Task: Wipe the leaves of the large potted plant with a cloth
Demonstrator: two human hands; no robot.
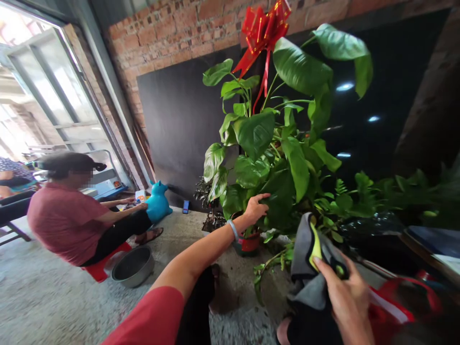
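Observation:
My left hand [256, 209], with a pale bracelet on the wrist, reaches to a large dark green leaf [282, 194] low on a bushy potted plant. Its index finger stretches along the leaf and the other fingers curl at the leaf's edge; the thumb is hidden. In my right hand [347, 287] is a bunched grey cloth [305, 254] with a yellow-green side, gripped between thumb and fingers. The cloth hangs in front of the lower foliage, apart from the held leaf. A red ribbon bow [265, 28] tops the plant, whose pot [248, 244] stands on the floor.
At left a person [68, 215] in a cap sits on a red stool [98, 270] beside a grey basin [132, 266]. A blue animal figure [158, 201] and a phone [186, 207] are near the dark wall panel [187, 120]. More greenery [362, 196] and a red bag strap [413, 287] lie right.

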